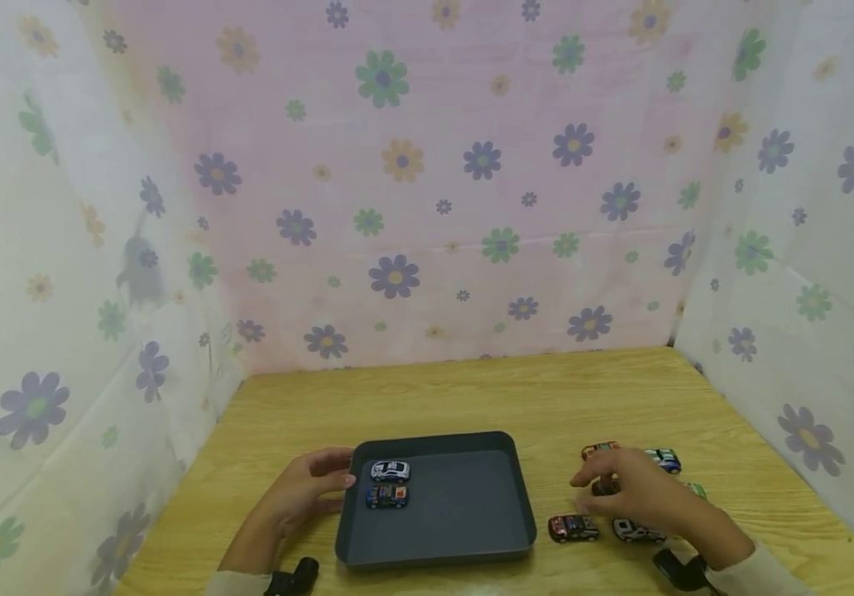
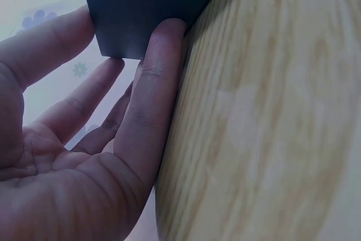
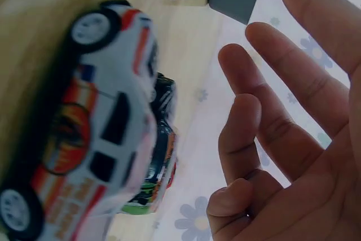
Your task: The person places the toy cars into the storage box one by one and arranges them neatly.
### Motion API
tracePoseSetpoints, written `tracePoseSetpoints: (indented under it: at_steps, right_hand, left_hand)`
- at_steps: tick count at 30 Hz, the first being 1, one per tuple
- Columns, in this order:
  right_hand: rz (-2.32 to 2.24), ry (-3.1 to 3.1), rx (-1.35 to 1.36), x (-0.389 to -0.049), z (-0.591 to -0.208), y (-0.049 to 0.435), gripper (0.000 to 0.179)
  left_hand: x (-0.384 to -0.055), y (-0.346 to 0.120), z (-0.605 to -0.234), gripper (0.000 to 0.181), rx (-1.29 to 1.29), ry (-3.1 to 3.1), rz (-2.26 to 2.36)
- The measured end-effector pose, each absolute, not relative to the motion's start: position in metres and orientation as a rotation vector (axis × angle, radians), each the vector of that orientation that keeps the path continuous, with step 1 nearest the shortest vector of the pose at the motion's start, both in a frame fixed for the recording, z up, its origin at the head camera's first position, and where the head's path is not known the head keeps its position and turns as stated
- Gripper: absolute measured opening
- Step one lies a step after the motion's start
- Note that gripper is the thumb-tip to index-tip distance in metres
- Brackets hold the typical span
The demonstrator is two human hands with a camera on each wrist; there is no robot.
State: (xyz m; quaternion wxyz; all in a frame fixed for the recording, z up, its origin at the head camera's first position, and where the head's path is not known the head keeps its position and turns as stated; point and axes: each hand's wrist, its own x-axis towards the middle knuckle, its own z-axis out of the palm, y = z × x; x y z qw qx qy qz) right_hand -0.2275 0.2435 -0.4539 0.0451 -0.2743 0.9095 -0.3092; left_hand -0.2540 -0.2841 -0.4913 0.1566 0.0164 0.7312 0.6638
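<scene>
A dark grey tray (image 1: 464, 505) lies on the table, with a white-and-black toy car (image 1: 391, 472) and a blue-and-dark toy car (image 1: 387, 497) side by side in its left part. Against the tray's left wall, my left hand (image 1: 296, 488) touches with extended fingers; the left wrist view shows fingertips on the outer wall (image 2: 135, 9). My right hand (image 1: 639, 488) hovers over several toy cars, fingers apart and holding nothing. Near it are a red-and-black car (image 1: 573, 528) and a black-and-white car (image 1: 637, 531). A white car with orange markings (image 3: 96, 134) fills the right wrist view's left side.
Behind the right hand sit an orange-red car (image 1: 601, 448) and a green-and-white car (image 1: 665, 460), partly covered by it. Flowered cloth (image 1: 427, 207) walls the wooden table (image 1: 427, 397) at the back and both sides.
</scene>
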Motion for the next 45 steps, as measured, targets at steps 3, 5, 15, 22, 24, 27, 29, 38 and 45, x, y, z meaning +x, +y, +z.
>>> tracePoseSetpoints:
  at_steps: [3,5,15,22,24,27,29,38,45]
  right_hand:
    - [-0.954,2.723,-0.841,-0.227,-0.456,0.244,0.037]
    - [-0.976,2.693,-0.862,-0.226,-0.457,0.244,0.039]
    - [-0.91,2.688,-0.965,-0.226,-0.461,0.249,0.04]
    - [-0.914,2.667,-1.0,-0.228,-0.459,0.245,0.032]
    - [-0.927,2.652,-0.995,-0.228,-0.458,0.244,0.028]
    - [-0.962,2.609,-0.98,-0.227,-0.458,0.243,0.022]
    - [-0.985,2.579,-0.966,-0.227,-0.459,0.242,0.018]
    - [-0.969,2.555,-0.905,-0.227,-0.456,0.238,0.015]
    - [-0.919,2.583,-0.873,-0.226,-0.458,0.235,0.015]
  left_hand:
    - [-0.254,-0.285,-0.492,0.062,0.049,2.085,1.906]
    - [-0.254,-0.285,-0.493,0.062,0.047,2.078,1.908]
    - [-0.255,-0.283,-0.496,0.062,0.063,2.063,1.919]
    - [-0.255,-0.283,-0.492,0.061,0.064,2.06,1.93]
    - [-0.255,-0.283,-0.491,0.062,0.058,2.065,1.927]
    - [-0.255,-0.283,-0.491,0.062,0.058,2.067,1.92]
    - [-0.255,-0.283,-0.491,0.062,0.056,2.07,1.916]
    - [-0.258,-0.282,-0.49,0.063,0.052,2.074,1.915]
    - [-0.256,-0.284,-0.493,0.063,0.045,2.068,1.917]
